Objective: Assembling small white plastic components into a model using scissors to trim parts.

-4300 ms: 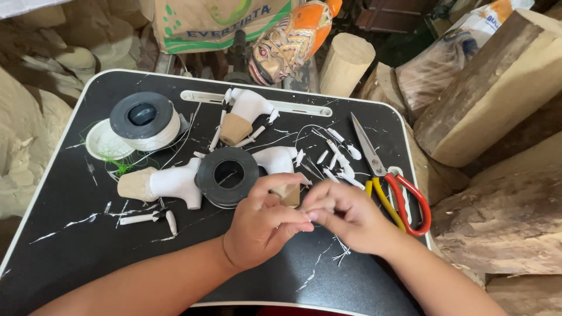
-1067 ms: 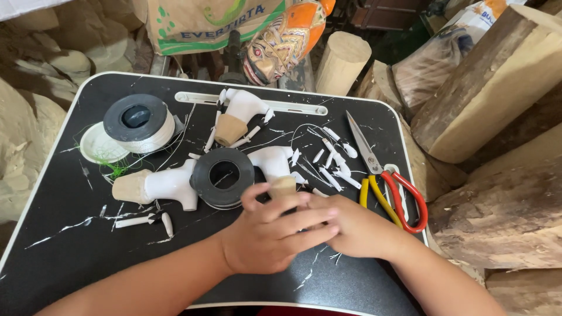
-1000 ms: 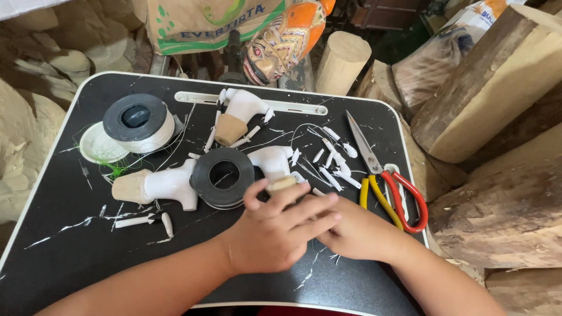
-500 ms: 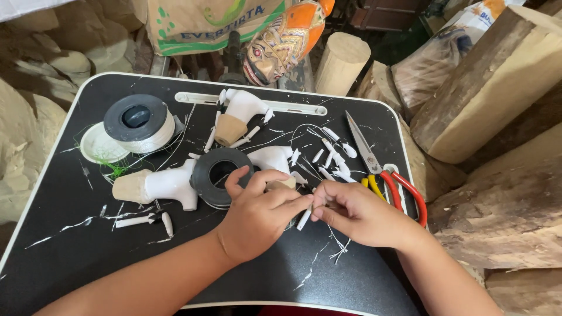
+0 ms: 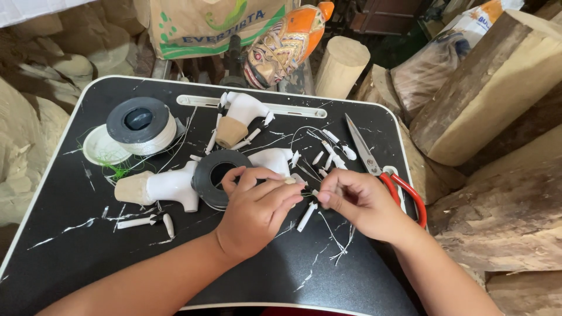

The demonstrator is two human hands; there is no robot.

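— What is changed since half a second ago?
— The left hand [image 5: 257, 208] and right hand [image 5: 360, 202] are drawn slightly apart, fingertips pinched shut on a thin white thread [image 5: 309, 193].
— Its location?
— At the tray's [image 5: 70, 234] centre, 3 o'clock of the black tape roll [image 5: 206, 178].

Over a black tray [image 5: 70, 246], the left hand [image 5: 257, 208] and right hand [image 5: 360, 202] pinch a thin white thread [image 5: 308, 195] beside red-handled scissors [image 5: 383, 172].
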